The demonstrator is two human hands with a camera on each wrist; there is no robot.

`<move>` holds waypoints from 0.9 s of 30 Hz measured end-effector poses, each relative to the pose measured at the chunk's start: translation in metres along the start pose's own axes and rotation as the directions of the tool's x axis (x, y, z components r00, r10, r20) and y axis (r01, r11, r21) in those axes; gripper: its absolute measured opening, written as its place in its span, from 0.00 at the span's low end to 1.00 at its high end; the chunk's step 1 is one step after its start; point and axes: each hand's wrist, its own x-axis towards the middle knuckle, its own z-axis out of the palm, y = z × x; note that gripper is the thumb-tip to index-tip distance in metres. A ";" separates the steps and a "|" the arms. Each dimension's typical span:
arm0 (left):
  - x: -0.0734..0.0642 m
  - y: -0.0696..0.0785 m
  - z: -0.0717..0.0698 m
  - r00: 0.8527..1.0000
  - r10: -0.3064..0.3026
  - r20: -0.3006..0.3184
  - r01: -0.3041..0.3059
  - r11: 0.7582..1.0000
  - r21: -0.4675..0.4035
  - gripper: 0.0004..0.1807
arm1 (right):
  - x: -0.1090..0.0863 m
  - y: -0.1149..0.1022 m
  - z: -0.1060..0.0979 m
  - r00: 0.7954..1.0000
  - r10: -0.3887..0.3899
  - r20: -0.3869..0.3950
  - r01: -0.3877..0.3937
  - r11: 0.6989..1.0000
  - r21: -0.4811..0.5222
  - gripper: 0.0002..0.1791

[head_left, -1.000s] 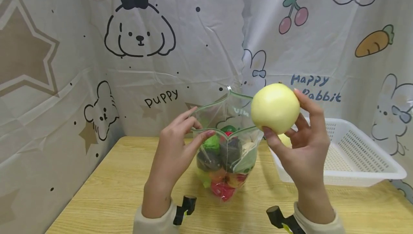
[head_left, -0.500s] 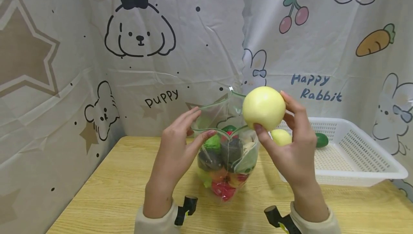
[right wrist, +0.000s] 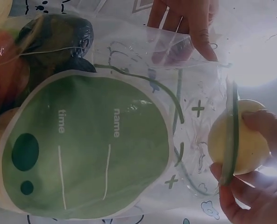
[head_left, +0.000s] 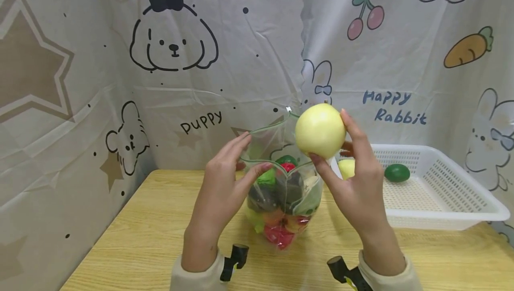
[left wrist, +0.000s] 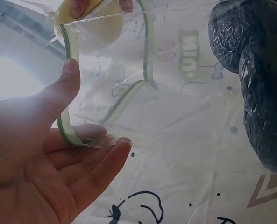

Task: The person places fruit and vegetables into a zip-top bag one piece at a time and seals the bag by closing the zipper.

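A clear zip bag with a green-edged mouth stands on the table, its mouth spread wide. Dark bumpy avocados, a leafy green piece and red and orange produce show through its wall. My left hand holds the mouth's left corner, thumb at the near rim and fingers at the side. In my right hand is a round, pale yellow apple, gripped between thumb and fingers right at the bag's right rim. In the right wrist view, the apple overlaps the zip edge, with fingers at that edge.
At the right stands a white perforated basket. It holds a dark green oval fruit and a yellow fruit partly hidden by the right hand. A printed curtain hangs behind the wooden table.
My right hand has carried the apple leftward to over the bag's right rim, uncovering the dark green fruit in the basket. The left hand has barely shifted, still at the bag's mouth.
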 end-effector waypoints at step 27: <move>0.001 -0.002 -0.002 1.000 0.001 0.001 -0.001 1.000 0.001 0.37 | 0.001 -0.003 -0.004 0.996 -0.036 0.082 0.037 0.999 -0.007 0.46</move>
